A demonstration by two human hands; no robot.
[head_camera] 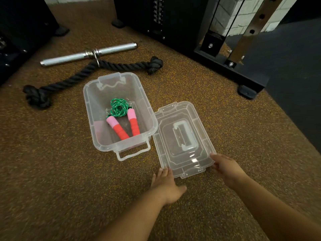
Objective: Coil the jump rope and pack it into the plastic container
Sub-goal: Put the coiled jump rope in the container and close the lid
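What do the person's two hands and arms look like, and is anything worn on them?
Both arms are bare as far as the picture shows: no sleeves, gloves, watch or bracelet appear. The left hand and the right hand show no rings that I can see, though both are slightly blurred. Each forearm enters from the bottom edge of the picture. Fingernails are too small to judge.

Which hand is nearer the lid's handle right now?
Right. The right hand touches the lid at its near right corner; the left hand sits just short of the near edge.

Far black machine (166, 20) runs off the top edge; both forearms leave the near edge; weight-stack numbers unreadable
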